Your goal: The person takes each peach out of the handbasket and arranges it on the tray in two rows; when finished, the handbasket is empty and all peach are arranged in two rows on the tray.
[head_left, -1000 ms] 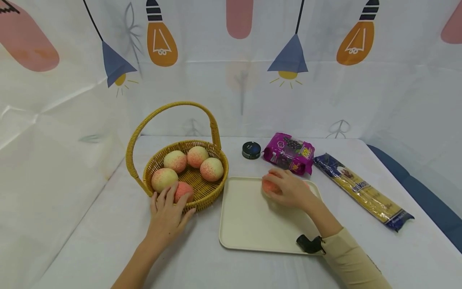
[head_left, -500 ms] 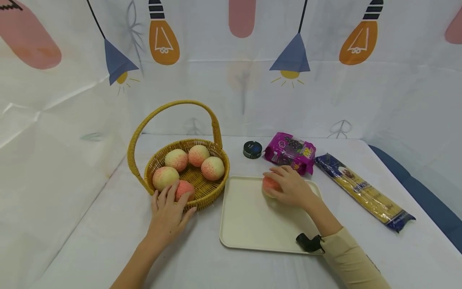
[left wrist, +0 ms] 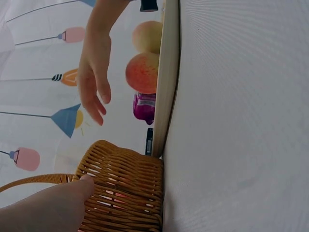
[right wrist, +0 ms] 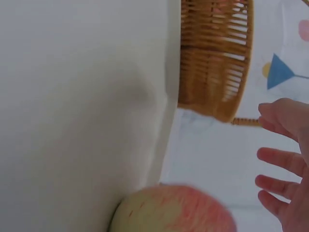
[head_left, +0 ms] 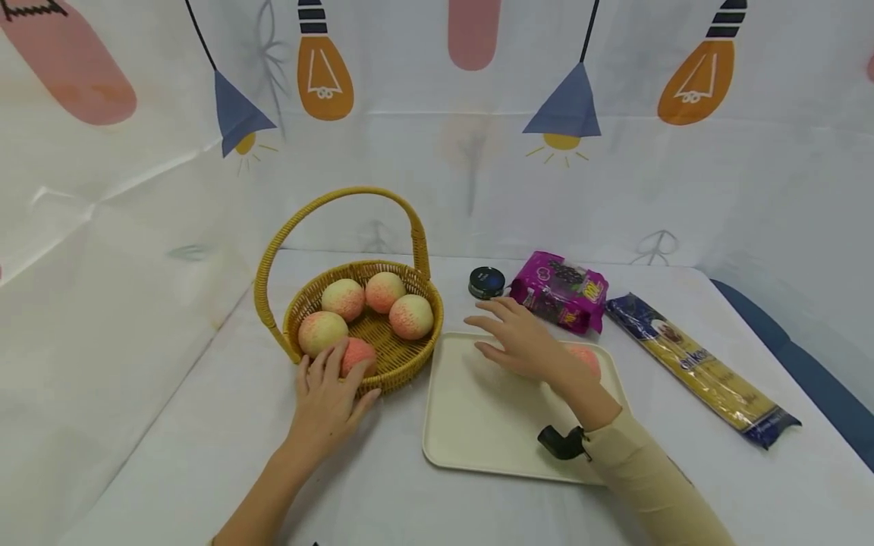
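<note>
A white-covered table point(head_left: 205, 455) fills the lower frame. At centre left, the left hand point(head_left: 328, 402) rests relaxed fingers on the wicker basket point(head_left: 410, 360) rim. Centre right, the right hand point(head_left: 526, 345) hovers with fingers spread, holding nothing, beside a peach point(head_left: 586, 358) on the cream tray point(head_left: 478, 425).

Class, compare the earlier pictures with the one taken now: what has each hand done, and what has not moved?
The right hand has let go of the peach on the tray and lifted, fingers spread, shifting toward the basket. The left hand stays on the basket's near rim by the reddest peach. The other four basket peaches and the packets are unmoved.
</note>
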The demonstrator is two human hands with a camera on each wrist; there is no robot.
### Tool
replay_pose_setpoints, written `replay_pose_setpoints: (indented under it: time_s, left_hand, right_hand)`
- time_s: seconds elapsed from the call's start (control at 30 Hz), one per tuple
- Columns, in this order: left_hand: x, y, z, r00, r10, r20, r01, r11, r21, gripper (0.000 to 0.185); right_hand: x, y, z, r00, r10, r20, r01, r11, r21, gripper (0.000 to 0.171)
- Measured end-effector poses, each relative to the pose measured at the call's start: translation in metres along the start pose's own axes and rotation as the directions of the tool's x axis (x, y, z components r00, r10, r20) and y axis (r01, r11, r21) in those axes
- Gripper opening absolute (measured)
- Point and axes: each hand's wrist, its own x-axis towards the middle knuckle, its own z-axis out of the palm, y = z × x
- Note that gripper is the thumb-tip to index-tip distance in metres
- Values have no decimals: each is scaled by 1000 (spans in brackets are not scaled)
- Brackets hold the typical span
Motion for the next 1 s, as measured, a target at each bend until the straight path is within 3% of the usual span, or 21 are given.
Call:
replay_pose_setpoints:
  time_s: [0.37, 0.6, 1.0]
  left_hand:
    - [1, 0, 1, 1000, 25, -14, -25, 1000, 16, 38]
    - [-1, 0, 3, 999, 43, -23, -43, 998, 38, 38]
    - [-1, -1, 2, 998, 48, -31, -47, 998, 48, 40]
  right_hand:
    - [51, -30, 24, 986, -165, -20, 165, 985, 46, 38]
    - [77, -40, 40, 956, -278, -92, 283, 958, 52, 21]
    - [102, -46, 51, 972, -219, 80, 220, 976, 2, 21]
